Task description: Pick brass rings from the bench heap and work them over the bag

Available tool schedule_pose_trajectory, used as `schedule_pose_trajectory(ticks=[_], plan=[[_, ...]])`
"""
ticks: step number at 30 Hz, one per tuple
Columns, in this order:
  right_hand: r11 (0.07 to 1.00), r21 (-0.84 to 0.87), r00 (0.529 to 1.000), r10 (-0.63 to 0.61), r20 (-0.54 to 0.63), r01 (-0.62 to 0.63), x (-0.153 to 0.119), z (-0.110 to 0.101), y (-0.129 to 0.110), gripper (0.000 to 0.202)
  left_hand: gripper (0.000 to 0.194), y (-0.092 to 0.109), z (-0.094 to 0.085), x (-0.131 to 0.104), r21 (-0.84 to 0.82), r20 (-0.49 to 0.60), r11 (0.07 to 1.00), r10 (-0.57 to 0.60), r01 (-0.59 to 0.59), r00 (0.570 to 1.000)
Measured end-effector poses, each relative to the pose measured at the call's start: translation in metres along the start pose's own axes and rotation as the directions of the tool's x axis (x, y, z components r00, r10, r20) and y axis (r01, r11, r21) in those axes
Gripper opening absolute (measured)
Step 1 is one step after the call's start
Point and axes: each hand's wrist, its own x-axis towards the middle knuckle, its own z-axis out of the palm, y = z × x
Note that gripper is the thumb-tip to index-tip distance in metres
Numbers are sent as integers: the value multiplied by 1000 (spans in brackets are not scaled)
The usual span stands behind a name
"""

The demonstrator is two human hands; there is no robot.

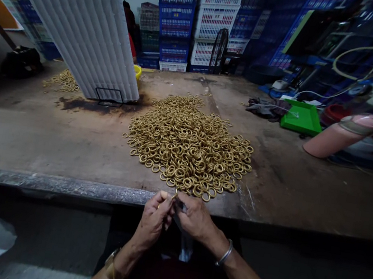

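Observation:
A large heap of brass-coloured rings (pixel 185 144) lies on the table in front of me. At the table's front edge, just below the heap, my left hand (pixel 154 218) is closed in a pinch on a small brass-coloured ring (pixel 174 196). Close beside it, my right hand (pixel 197 219) is closed, its fingers near the same ring; what it grips is hidden. A pale, see-through strip (pixel 186 247), perhaps plastic, hangs below my right hand over my lap.
A tall ribbed white panel (pixel 84 20) stands on the table (pixel 44 143) at left, with more rings (pixel 62 80) behind it. To the right are a green tray (pixel 300 117), a pink bottle (pixel 338 137) and a dark cloth (pixel 267 107). Stacked crates (pixel 216 22) rise behind.

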Motion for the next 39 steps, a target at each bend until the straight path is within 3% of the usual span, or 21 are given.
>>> schedule_pose_trajectory(ticks=[4, 11, 18, 23, 27, 31, 39], plan=[[991, -125, 997, -30, 64, 37, -4, 3, 1, 11, 33, -1, -2, 1, 79, -18, 996, 29, -28, 999], [988, -156, 999, 1, 45, 7, -2, 2, 0, 12, 30, -2, -2, 1, 145, -24, 986, 91, -87, 996], [984, -176, 987, 35, 154, -8, 1, -5, -1, 10, 30, 0, -3, -7, 152, 34, 982, 109, -113, 993], [911, -392, 991, 133, -22, -131, 10, -12, 12, 14, 26, 6, 3, -18, -63, 157, 998, -17, 27, 987], [880, -445, 979, 96, -179, -168, 25, -16, 13, 15, 28, 10, 3, -11, -296, 111, 951, -54, 85, 992], [849, -504, 978, 68, -196, -160, 42, -19, 3, 17, 23, 9, -5, -4, -387, 61, 916, -85, 102, 994], [769, -579, 961, 186, -203, -271, 57, -15, 2, 15, 18, 5, -13, 3, -528, 127, 826, -152, 197, 980]])
